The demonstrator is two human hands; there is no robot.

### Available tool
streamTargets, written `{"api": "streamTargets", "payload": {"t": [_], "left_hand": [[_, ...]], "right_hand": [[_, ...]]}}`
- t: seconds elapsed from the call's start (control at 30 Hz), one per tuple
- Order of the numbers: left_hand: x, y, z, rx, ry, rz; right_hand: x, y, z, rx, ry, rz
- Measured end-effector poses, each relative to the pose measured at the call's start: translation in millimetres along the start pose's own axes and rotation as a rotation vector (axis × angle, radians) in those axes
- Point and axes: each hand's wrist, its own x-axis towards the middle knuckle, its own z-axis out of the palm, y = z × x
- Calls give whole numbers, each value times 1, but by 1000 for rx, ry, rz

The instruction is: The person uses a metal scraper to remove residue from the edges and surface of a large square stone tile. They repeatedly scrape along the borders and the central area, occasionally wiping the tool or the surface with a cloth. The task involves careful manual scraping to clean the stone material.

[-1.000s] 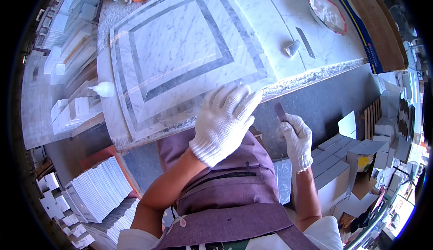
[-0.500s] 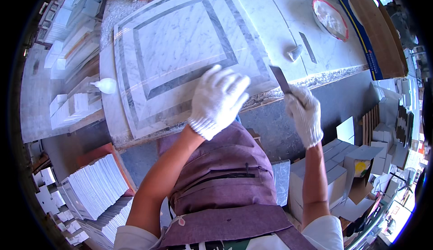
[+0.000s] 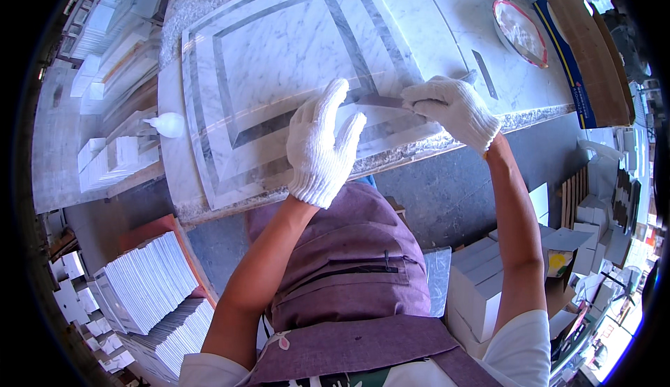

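Note:
A white marble panel point(image 3: 286, 52) with grey inlaid border strips lies on the workbench before me. My left hand point(image 3: 322, 143), in a white knitted glove, is over its near edge with thumb and fingers apart and nothing in it. My gloved right hand point(image 3: 453, 108) grips a flat scraper blade point(image 3: 382, 101), its dark blade pointing left over the panel's near right corner. Whether the blade touches the stone I cannot tell. Beyond the right hand, a second flat metal blade point(image 3: 484, 74) lies on plain white slabs point(image 3: 419, 20).
A red-rimmed bowl point(image 3: 520, 32) of white paste stands at the right, beside a cardboard box point(image 3: 586, 52). A white squeeze bottle point(image 3: 166, 124) lies left of the panel. Stacked tiles point(image 3: 150, 282) are at lower left, white boxes point(image 3: 478, 282) at lower right.
My right hand has moved up and turned, swinging the scraper from pointing upward to pointing left over the panel. My left hand has rotated, its fingers now pointing up.

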Motion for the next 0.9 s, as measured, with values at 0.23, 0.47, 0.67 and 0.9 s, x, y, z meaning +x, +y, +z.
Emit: {"api": "streamTargets", "payload": {"t": [0.23,0.47,0.67,0.9], "left_hand": [[6,4,3,151,-10,26],[11,8,1,154,-82,22],[11,5,2,-70,-129,12],[9,7,-7,-309,-190,-176]], "right_hand": [[4,0,-4,60,-52,0],[2,-2,4,154,-42,-15],[-10,-17,16,11,24,-46],[-35,-47,23,-236,10,35]]}}
